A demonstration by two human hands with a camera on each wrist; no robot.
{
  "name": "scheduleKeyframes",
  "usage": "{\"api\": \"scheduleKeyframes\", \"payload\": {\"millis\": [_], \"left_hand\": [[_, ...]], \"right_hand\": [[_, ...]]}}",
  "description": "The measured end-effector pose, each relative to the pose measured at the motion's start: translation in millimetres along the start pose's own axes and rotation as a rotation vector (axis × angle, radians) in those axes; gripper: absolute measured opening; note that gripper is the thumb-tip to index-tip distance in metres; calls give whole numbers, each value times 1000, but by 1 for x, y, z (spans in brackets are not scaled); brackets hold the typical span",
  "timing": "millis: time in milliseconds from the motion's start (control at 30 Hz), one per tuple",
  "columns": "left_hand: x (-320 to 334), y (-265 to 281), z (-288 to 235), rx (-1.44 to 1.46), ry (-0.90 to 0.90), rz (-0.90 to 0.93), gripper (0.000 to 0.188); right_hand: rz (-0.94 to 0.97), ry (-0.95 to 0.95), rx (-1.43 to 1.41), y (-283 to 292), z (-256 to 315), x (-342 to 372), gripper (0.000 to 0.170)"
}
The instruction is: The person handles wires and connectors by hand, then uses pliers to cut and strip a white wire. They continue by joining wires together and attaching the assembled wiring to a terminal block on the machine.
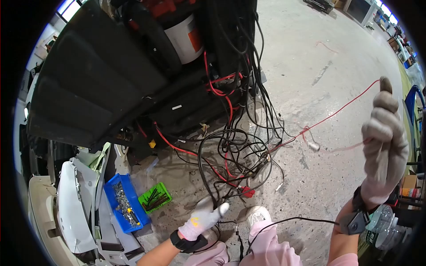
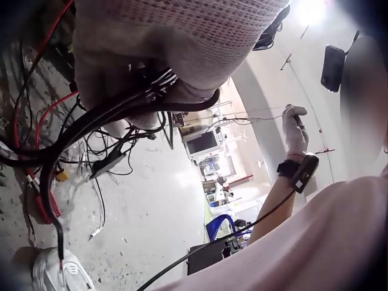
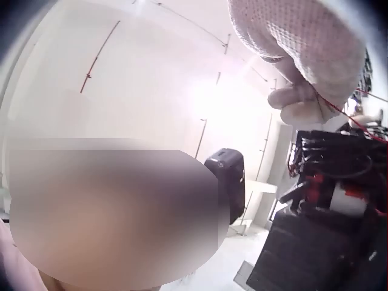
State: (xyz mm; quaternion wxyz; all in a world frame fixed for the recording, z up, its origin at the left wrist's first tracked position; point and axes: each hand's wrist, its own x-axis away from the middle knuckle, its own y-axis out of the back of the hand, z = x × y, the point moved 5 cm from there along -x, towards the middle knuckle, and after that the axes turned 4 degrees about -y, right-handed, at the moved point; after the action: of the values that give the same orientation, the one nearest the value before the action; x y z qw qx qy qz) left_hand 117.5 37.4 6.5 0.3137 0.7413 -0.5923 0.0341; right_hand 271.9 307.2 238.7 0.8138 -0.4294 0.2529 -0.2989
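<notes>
Gloved in white, my left hand [image 1: 202, 223] grips a bundle of black cables low in the head view, at the near edge of a cable tangle [image 1: 200, 155]. Its curled fingers wrap round the black cables [image 2: 91, 124] in the left wrist view. My right hand [image 1: 385, 135], also gloved, is raised at the far right and pinches a thin red wire [image 1: 341, 107]. That wire stretches from the tangle up to the fingertips. From the right wrist, the red wire [image 3: 348, 112] runs away from the curled fingers. A red connector [image 1: 247, 191] lies on the floor among the cables.
A large black housing [image 1: 88, 66] with hanging cables stands ahead. To the left are a blue bin [image 1: 128, 201] of small metal parts, a green tray [image 1: 154, 197] and white panels [image 1: 73, 208]. Plastic bottles [image 1: 384, 228] stand at right. A shoe [image 1: 258, 214] is near the cables.
</notes>
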Motion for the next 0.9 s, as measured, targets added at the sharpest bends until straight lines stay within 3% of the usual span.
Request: {"api": "scheduleKeyframes", "payload": {"millis": [33, 100, 133, 167, 233, 267, 300, 367, 433, 500, 633, 700, 767, 833, 900], "left_hand": [[2, 5, 0, 0, -6, 2, 38], [15, 27, -20, -98, -229, -166, 40], [23, 36, -20, 4, -44, -137, 42], [30, 44, -17, -46, -71, -144, 44], [47, 58, -34, 330, 233, -103, 44], [49, 65, -39, 420, 132, -172, 45], [55, 73, -42, 413, 125, -194, 42], [62, 88, -47, 362, 183, -138, 40], [64, 99, -68, 251, 162, -132, 38], [63, 100, -84, 117, 119, -101, 37], [59, 91, -81, 109, 107, -106, 35], [54, 87, -88, 85, 76, -74, 35], [52, 81, -85, 98, 141, -18, 36], [47, 75, -82, 37, 108, -15, 36], [40, 72, -77, -90, 32, -3, 37]], "right_hand": [[5, 43, -28, 4, 7, -3, 53], [56, 121, 129, 11, 27, -7, 53], [32, 136, 178, 14, 32, -7, 50], [28, 136, 179, 15, 32, -5, 50], [-114, 24, 618, 22, 24, 2, 44], [-245, 41, 803, 23, 13, 10, 38], [-52, -81, 790, 28, 4, 14, 31], [-123, -251, 845, 33, -13, 23, 25], [-191, -292, 963, 41, -35, 26, 25], [-43, -349, 814, 42, -59, 28, 20], [437, -423, 795, 7, -94, 19, 22], [526, -136, 927, -18, -100, 5, 16], [574, -4, 788, -36, -102, -8, 21], [536, -320, 677, -60, -95, -26, 31], [495, -318, 613, -63, -99, -29, 32]]}}
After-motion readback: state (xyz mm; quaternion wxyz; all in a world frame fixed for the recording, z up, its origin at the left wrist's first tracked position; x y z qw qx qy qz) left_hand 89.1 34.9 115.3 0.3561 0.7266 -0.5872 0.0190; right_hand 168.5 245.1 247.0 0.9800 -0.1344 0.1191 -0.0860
